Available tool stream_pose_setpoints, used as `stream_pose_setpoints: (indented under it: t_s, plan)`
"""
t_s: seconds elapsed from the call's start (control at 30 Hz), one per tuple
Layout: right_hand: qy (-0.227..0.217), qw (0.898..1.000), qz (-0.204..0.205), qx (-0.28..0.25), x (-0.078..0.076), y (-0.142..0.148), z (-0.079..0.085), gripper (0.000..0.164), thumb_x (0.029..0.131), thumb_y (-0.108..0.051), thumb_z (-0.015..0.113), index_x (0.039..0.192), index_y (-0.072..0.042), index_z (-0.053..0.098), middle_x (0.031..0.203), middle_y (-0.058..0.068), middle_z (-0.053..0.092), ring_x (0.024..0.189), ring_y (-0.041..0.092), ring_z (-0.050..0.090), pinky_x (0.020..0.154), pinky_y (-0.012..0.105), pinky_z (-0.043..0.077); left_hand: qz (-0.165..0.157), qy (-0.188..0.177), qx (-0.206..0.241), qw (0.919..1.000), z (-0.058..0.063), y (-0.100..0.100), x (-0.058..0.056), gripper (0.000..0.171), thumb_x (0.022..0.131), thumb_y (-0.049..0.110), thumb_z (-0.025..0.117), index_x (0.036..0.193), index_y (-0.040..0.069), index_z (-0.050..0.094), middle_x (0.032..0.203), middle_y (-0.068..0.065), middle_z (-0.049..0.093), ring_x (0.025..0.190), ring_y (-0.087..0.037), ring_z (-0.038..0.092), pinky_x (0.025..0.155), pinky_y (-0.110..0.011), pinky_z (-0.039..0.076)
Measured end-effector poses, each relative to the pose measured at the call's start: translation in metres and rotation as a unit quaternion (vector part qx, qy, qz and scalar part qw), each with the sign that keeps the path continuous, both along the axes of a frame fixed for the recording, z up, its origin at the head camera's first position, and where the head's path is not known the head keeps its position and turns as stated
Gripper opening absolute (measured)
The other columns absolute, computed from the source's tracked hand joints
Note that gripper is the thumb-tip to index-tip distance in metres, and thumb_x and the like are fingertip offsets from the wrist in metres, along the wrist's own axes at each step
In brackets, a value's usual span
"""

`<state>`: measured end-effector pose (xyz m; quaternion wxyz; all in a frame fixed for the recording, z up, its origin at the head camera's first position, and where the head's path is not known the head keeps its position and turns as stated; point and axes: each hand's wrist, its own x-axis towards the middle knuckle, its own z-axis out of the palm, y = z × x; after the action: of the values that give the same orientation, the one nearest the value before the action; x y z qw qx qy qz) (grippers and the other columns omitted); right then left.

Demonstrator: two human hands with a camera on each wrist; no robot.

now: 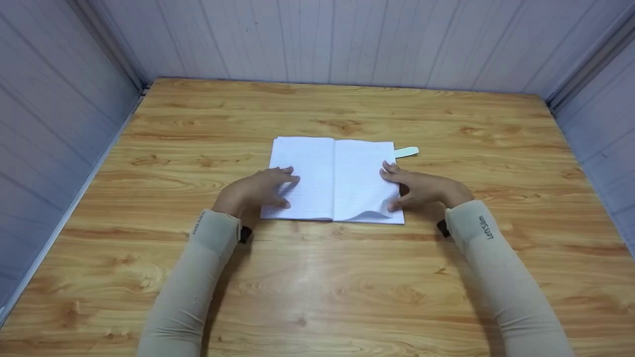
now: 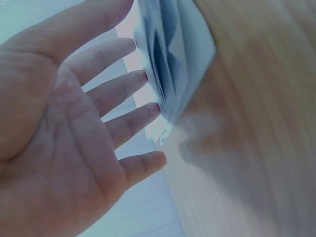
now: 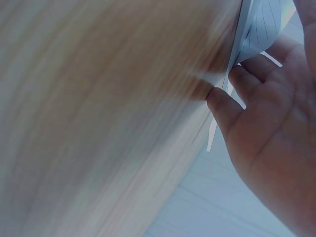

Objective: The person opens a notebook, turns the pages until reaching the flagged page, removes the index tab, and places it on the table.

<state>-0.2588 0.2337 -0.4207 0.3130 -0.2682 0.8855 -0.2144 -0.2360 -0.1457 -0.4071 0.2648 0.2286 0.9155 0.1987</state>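
Note:
A notebook with faintly lined white pages (image 1: 311,191) lies spread on the table. My left hand (image 1: 263,187) is over the left page's outer edge with its fingers spread. In the left wrist view those fingers (image 2: 126,89) are straight beside the fanned page edges (image 2: 168,54). At the right page's outer edge is my right hand (image 1: 421,187), its fingertips touching the paper and its thumb near the lower corner. The lower edge of that page (image 1: 369,214) bulges up, and the right wrist view shows the curved sheet (image 3: 261,32) beside the fingers.
A pale strip (image 1: 407,151) sticks out past the notebook's upper right edge. The wood-grain table (image 1: 317,282) meets light panelled walls (image 1: 307,44) at the back and sides. Pale sleeves (image 1: 178,292) cover both forearms, and a small dark device (image 1: 245,234) shows at the left wrist.

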Motion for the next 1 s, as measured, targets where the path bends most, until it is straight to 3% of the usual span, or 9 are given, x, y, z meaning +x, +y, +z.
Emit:
stream_pose_setpoints:
  t_s: [0.2,0.43,0.67,1.0]
  plan:
    - [0.001,1.0,-0.001,0.0,0.001,0.0,0.0,0.098,0.084,-0.053,0.065,0.155,-0.013,0.01,0.163,0.003,-0.009,0.15,0.025,-0.011,0.121,0.05,0.005,-0.012,0.065,0.013,0.9977,0.003,0.01,-0.002,0.053,0.093,0.019,0.063,0.142,0.005,0.047,0.148,-0.018,0.042,0.141,-0.033,0.034,0.117,-0.046,0.027]
    - [-0.001,1.0,-0.006,0.004,0.001,0.0,0.0,0.098,0.084,-0.052,0.065,0.155,-0.013,0.01,0.163,0.003,-0.009,0.15,0.025,-0.011,0.121,0.05,0.005,-0.005,0.134,0.081,0.9876,0.003,0.03,0.001,0.043,0.093,0.017,0.063,0.131,-0.002,0.056,0.13,-0.019,0.06,0.124,-0.032,0.053,0.108,-0.042,0.04]
    - [0.0,1.0,-0.009,0.007,0.001,0.0,0.001,0.097,0.084,-0.053,0.065,0.155,-0.013,0.011,0.163,0.003,-0.009,0.15,0.025,-0.011,0.121,0.05,0.004,0.009,0.141,0.125,0.982,0.001,0.059,0.007,0.036,0.094,0.019,0.062,0.125,0.002,0.062,0.125,-0.013,0.064,0.119,-0.027,0.058,0.103,-0.039,0.045]
    - [-0.004,1.0,-0.009,0.001,-0.001,-0.001,-0.001,0.096,0.085,-0.052,0.064,0.155,-0.013,0.011,0.163,0.003,-0.008,0.15,0.025,-0.009,0.121,0.05,0.005,-0.042,0.15,0.165,0.9739,0.002,0.102,0.015,0.037,0.091,0.02,0.067,0.123,0.003,0.064,0.121,-0.01,0.067,0.109,-0.024,0.063,0.094,-0.035,0.051]
